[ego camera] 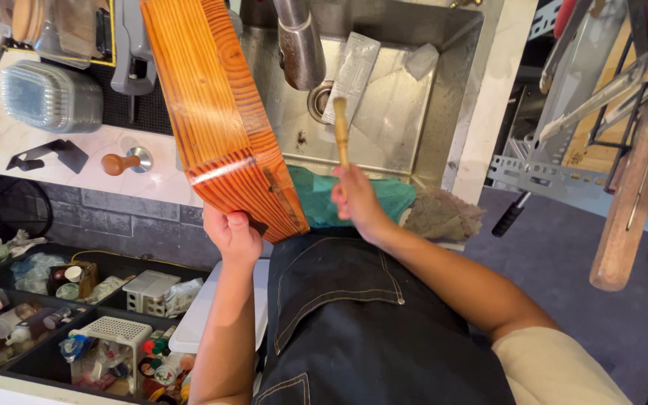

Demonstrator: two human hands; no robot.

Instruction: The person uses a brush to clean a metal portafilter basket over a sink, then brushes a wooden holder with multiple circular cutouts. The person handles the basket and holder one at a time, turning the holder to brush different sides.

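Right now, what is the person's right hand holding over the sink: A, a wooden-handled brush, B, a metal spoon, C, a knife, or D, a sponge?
A: the right hand grips a slim wooden-handled brush pointing out over the steel sink, while the left hand holds the wooden board.

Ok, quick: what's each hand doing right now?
Left hand: closed on the lower corner of the wooden board, tilted over the sink.
Right hand: closed around a wooden-handled brush, pointing into the sink.
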